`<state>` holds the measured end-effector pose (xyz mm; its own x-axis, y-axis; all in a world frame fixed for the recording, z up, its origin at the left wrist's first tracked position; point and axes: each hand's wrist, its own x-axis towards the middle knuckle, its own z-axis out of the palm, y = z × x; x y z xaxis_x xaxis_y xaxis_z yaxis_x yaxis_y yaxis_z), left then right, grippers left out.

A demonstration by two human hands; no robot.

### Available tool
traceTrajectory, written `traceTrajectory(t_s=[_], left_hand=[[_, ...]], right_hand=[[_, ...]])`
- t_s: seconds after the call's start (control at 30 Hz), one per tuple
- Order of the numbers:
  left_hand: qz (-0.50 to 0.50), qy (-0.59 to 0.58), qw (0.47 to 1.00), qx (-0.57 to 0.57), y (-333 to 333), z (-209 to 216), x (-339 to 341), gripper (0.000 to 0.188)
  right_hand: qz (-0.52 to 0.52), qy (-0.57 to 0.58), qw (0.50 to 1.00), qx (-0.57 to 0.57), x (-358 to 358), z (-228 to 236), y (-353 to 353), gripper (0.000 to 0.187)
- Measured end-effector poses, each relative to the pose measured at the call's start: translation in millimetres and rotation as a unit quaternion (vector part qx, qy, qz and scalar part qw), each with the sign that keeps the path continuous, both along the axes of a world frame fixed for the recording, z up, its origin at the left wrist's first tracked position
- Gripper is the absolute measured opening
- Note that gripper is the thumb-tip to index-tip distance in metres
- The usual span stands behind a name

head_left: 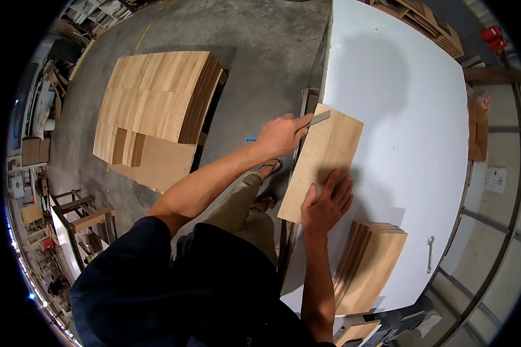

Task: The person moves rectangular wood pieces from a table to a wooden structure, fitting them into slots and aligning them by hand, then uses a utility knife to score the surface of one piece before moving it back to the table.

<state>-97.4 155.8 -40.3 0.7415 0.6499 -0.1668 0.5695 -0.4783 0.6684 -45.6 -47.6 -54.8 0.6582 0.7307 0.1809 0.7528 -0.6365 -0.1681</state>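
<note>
A pale wooden board (330, 141) lies slantwise on the white tabletop, its lower left side along the table's near edge. My left hand (281, 137) is closed on a flat grey strip-shaped tool (320, 118), which rests across the board's far end. I cannot tell the tool's exact kind. My right hand (325, 208) lies on the board's lower right part with its fingers spread, pressing on the wood. Next to my right forearm, a small stack of similar boards (379, 254) sits on the table.
The white table (399, 156) bears a metal wrench (429, 254) near its right edge. A large stack of wooden boards (156, 87) stands low on the concrete floor (260, 46) to the left. A metal-and-wood frame (81, 220) stands at lower left, and a dark machine (405, 318) by the table's lower end.
</note>
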Motion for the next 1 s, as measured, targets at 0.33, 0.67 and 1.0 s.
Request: traceTrajectory(t_s=[0.33,0.67,1.0], left_hand=[[0.016,-0.068,0.997,0.025,16,-6,18,0.039],[0.065,-0.146,0.987,-0.031,44,-16,14,0.042],[-0.272,-0.094,0.957,-0.038,-21,-20,-59,0.058]], right_hand=[[0.008,0.000,1.000,0.014,1,1,-1,0.057],[0.004,0.005,1.000,-0.003,0,2,-2,0.058],[0.000,0.042,0.999,0.002,1,5,-1,0.059]])
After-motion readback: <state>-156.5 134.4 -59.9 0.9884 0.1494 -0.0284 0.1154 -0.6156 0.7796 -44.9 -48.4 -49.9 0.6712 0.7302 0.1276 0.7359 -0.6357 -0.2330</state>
